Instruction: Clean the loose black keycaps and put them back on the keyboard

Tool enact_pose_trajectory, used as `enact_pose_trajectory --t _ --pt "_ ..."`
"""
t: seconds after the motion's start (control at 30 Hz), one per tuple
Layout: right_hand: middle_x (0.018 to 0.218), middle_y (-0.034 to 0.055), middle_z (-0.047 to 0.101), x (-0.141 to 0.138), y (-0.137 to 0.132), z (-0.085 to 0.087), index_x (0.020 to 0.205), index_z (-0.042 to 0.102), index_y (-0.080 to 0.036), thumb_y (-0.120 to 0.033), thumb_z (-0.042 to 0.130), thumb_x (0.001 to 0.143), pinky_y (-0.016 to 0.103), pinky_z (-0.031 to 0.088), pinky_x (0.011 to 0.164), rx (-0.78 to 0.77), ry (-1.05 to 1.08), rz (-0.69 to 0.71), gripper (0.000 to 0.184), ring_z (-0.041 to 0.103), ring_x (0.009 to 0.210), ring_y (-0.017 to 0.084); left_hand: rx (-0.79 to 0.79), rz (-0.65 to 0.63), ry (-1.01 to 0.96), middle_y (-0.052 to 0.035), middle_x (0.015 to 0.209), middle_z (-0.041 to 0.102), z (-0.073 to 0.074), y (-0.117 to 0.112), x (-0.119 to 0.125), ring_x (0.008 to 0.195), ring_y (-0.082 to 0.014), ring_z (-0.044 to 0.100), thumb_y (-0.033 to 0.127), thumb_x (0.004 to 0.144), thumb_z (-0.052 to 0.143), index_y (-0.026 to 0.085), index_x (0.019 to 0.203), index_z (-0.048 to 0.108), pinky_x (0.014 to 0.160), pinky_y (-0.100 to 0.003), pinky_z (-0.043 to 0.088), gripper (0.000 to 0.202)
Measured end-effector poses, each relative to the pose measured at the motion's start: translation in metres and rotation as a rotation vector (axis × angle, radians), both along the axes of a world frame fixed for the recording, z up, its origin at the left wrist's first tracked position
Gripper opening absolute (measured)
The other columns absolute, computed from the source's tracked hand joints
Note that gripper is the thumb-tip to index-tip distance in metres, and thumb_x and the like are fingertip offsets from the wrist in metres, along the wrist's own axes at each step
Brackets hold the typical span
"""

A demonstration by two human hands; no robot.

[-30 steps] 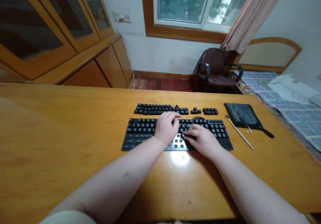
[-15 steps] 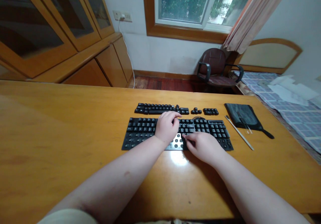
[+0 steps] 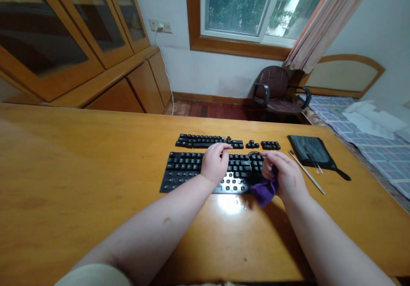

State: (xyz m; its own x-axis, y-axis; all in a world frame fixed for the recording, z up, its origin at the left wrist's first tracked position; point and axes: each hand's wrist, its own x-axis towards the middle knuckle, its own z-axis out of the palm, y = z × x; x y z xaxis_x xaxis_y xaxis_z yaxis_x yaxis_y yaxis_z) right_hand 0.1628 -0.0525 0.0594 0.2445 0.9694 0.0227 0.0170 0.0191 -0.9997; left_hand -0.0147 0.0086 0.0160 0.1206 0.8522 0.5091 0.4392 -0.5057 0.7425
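A black keyboard (image 3: 182, 166) lies on the wooden desk, its lower rows without keycaps so that the bare switches show. My left hand (image 3: 215, 161) rests across its middle, fingers bent over the keys towards the far edge and holding it; the fingertips are partly hidden. Above the right part of the keyboard, my right hand (image 3: 285, 173) is closed on a purple cloth (image 3: 265, 192), which hangs loosely below the fingers. Behind the keyboard sit removed keycaps in rows: a large block (image 3: 198, 141), a small arrow group (image 3: 252, 144) and a number-pad group (image 3: 270, 145).
To the right lie a thin white brush (image 3: 307, 173), a dark pouch (image 3: 309, 149) with a strap, and a wire tool (image 3: 314, 160) on top of it. Beyond the desk (image 3: 80, 170) are a brown armchair (image 3: 273, 89), a bed (image 3: 368, 136) and a wooden cabinet (image 3: 112, 91).
My right hand has lifted from the bare switches and moved right, and the purple cloth now shows in it. My left hand stays on the keyboard. The view has shifted slightly.
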Motion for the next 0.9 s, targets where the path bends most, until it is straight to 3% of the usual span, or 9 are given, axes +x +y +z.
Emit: enact_pose_trajectory --t 0.13,0.2,0.33,0.4,0.53,0.63,0.7,0.8,0.9 --pt "0.054 -0.0054 0.044 0.001 0.019 0.018 0.084 0.061 -0.016 -0.031 0.065 0.071 0.02 0.025 0.036 -0.041 0.083 -0.012 0.02 0.036 0.04 0.006 0.03 -0.063 0.108 -0.0037 0.093 0.068 0.004 -0.004 0.001 0.092 -0.0183 0.06 0.013 0.085 0.043 0.019 0.09 0.063 0.088 -0.036 0.046 0.021" --pt "0.056 -0.006 0.043 -0.002 0.031 0.031 0.084 0.059 -0.017 -0.03 0.065 0.069 0.019 0.022 0.034 -0.099 0.154 0.04 0.02 0.03 0.038 0.005 0.029 -0.167 0.186 -0.0054 0.101 0.067 0.005 -0.007 0.003 0.097 -0.0206 0.06 0.021 0.087 0.045 0.02 0.1 0.061 0.09 -0.039 0.045 0.02" --pt "0.055 -0.0074 0.037 -0.019 0.056 0.045 0.074 0.052 -0.019 -0.03 0.063 0.066 0.019 0.023 0.033 -0.129 0.317 0.125 0.017 0.026 0.038 0.004 0.036 -0.484 0.261 -0.0104 0.117 0.062 0.002 -0.012 0.01 0.107 -0.0253 0.058 0.035 0.083 0.054 0.018 0.124 0.046 0.093 -0.04 0.046 0.046" --pt "0.055 -0.0069 0.042 -0.028 0.07 0.041 0.082 0.055 -0.019 -0.028 0.063 0.066 0.019 0.028 0.034 -0.073 0.277 0.064 0.02 0.033 0.039 0.005 0.038 -0.457 0.238 -0.0142 0.117 0.062 -0.002 -0.014 0.013 0.107 -0.027 0.059 0.034 0.081 0.057 0.013 0.131 0.036 0.092 -0.04 0.047 0.059" --pt "0.048 -0.006 0.046 -0.039 0.096 0.02 0.091 0.059 -0.014 -0.026 0.061 0.069 0.02 0.034 0.037 -0.125 -0.029 0.038 0.025 0.043 0.038 0.008 0.083 -0.282 0.214 -0.016 0.12 0.059 -0.005 -0.016 0.014 0.106 -0.0249 0.059 0.02 0.084 0.047 0.011 0.137 0.025 0.094 -0.04 0.047 0.058" --pt "0.056 0.0 0.058 -0.038 0.116 0.005 0.097 0.061 -0.012 -0.031 0.055 0.077 0.023 0.042 0.043 -0.254 -0.6 0.115 0.028 0.054 0.043 0.012 0.077 -0.325 0.289 -0.0113 0.119 0.059 -0.004 -0.014 0.015 0.109 -0.0224 0.057 0.013 0.083 0.044 0.018 0.125 0.043 0.095 -0.038 0.047 0.042" --pt "0.068 0.0071 0.067 -0.037 0.131 -0.001 0.092 0.065 -0.012 -0.03 0.057 0.078 0.027 0.049 0.055 -0.319 -0.969 0.145 0.024 0.064 0.059 0.018 0.047 -0.339 0.334 -0.0111 0.118 0.059 -0.004 -0.013 0.016 0.11 -0.0225 0.057 0.014 0.083 0.045 0.018 0.121 0.047 0.096 -0.038 0.047 0.038" --pt "0.08 0.0188 0.069 -0.037 0.155 -0.009 0.075 0.068 -0.008 -0.024 0.063 0.074 0.037 0.05 0.073 -0.354 -1.167 0.169 0.018 0.066 0.086 0.031 0.034 -0.332 0.42 -0.0146 0.124 0.056 -0.006 -0.012 0.018 0.115 -0.0258 0.053 0.02 0.081 0.051 0.015 0.125 0.042 0.101 -0.044 0.041 0.045" --pt "0.085 0.0201 0.068 -0.039 0.178 -0.017 0.074 0.069 -0.007 -0.02 0.066 0.074 0.041 0.049 0.079 -0.299 -1.293 0.258 0.014 0.064 0.092 0.034 0.049 -0.341 0.494 -0.0158 0.132 0.05 -0.009 -0.012 0.019 0.123 -0.0271 0.046 0.024 0.079 0.055 0.014 0.131 0.034 0.109 -0.047 0.028 0.057"
